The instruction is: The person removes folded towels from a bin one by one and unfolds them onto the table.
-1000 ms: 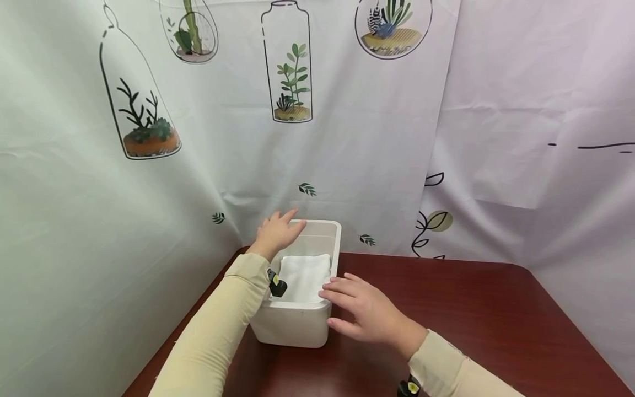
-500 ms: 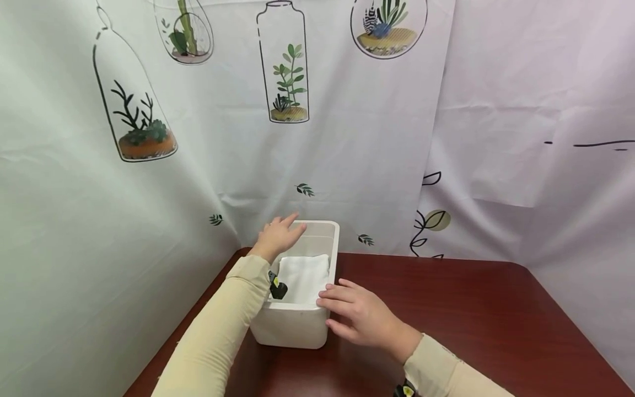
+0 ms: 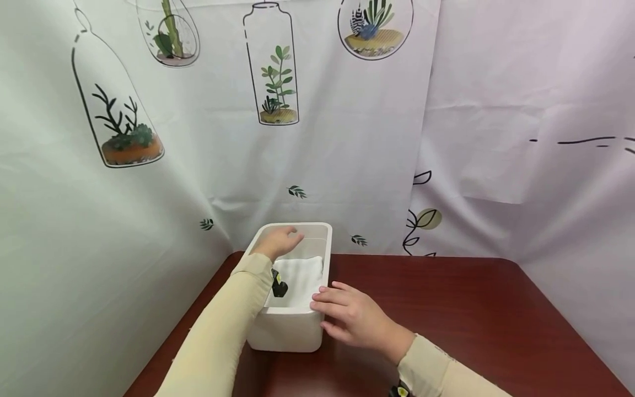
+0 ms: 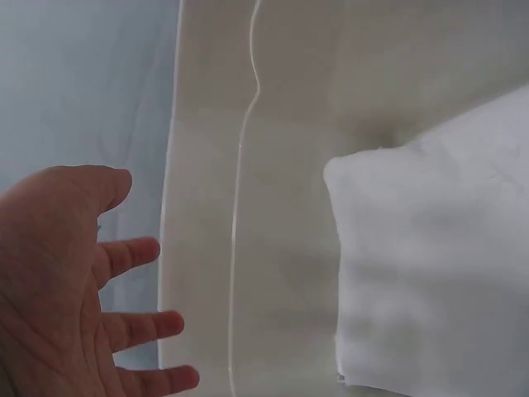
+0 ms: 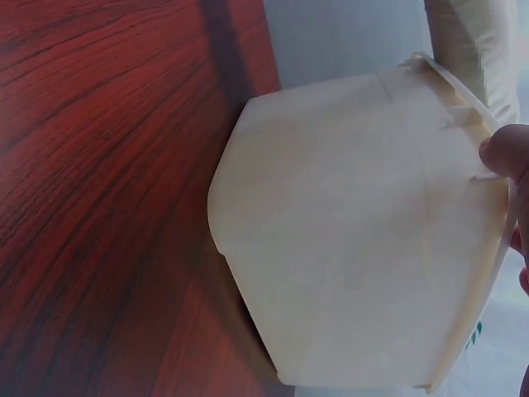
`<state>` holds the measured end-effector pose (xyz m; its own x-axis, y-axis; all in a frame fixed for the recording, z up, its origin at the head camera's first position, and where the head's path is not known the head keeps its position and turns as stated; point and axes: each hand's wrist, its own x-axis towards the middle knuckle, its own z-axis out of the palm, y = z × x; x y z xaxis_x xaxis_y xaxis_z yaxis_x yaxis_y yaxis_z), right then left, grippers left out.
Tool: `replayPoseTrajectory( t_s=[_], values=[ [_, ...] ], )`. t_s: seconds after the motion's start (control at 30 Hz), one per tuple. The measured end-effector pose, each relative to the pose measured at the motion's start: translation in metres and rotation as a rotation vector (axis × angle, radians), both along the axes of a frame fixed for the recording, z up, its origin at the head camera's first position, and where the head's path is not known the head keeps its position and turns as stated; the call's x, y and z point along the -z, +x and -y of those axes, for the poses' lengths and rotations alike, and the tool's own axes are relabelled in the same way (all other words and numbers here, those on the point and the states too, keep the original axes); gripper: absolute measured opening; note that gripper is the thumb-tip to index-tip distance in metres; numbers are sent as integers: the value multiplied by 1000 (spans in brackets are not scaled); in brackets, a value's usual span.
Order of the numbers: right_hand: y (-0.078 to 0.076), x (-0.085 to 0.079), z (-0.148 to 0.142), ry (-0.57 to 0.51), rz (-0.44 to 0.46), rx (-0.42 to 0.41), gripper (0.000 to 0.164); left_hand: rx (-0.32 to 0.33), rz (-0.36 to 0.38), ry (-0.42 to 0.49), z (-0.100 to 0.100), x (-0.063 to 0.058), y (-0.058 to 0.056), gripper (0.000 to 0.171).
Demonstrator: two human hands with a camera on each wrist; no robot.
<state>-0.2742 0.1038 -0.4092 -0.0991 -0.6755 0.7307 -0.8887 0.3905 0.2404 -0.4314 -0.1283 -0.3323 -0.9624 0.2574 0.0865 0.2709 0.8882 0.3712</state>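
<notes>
A white plastic bin (image 3: 285, 333) stands on the table with a folded white cloth (image 3: 301, 278) inside it. My left hand (image 3: 280, 241) is over the bin's far left part, beyond the cloth. In the left wrist view, the fingers (image 4: 139, 329) of that hand are spread and hold nothing, overlapping the edge of the bin wall and apart from the cloth (image 4: 430, 265). At the near right corner, my right hand (image 3: 354, 318) holds the bin's rim. The right wrist view shows the thumb (image 5: 506, 153) outside the rim, with other fingers partly hidden beyond it.
The dark red wooden table (image 3: 446, 325) extends to the right of the bin. A white curtain (image 3: 362, 149) printed with plants in glass jars hangs close behind and to the left. Small black devices sit under both wrists.
The left hand has lowered toward the bin's inside. The right fingers have drawn in slightly onto the near right corner. The view has turned a little to the right.
</notes>
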Motion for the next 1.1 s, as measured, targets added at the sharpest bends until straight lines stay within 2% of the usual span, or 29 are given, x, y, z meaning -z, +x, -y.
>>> replayPoseTrajectory(
  t_s=[0.1,0.2,0.33,0.5,0.63,0.73,0.83,0.97,1.1],
  values=[
    [-1,1,1,-9,-8,-2,45,18,52,18,1,6,-8,56],
    [-3,2,2,-10,-14,-1,45,-1,94,7,2,15,-17,52],
    [-4,2,2,-11,-23,0,46,-26,114,-39,6,27,-27,50],
    [-5,1,2,-19,-44,9,41,-24,122,-84,7,35,-34,49],
    [-6,1,1,-36,-62,16,31,-10,100,-137,7,41,-39,49],
    [-7,2,2,-50,-70,19,27,1,60,-190,8,52,-43,48],
    [-7,3,3,-55,-73,24,25,6,64,-177,9,63,-47,45],
    [-8,4,3,-54,-79,36,27,51,157,-120,10,71,-48,46],
    [-8,2,1,-47,-79,47,32,126,187,-158,10,76,-49,51]
  ],
)
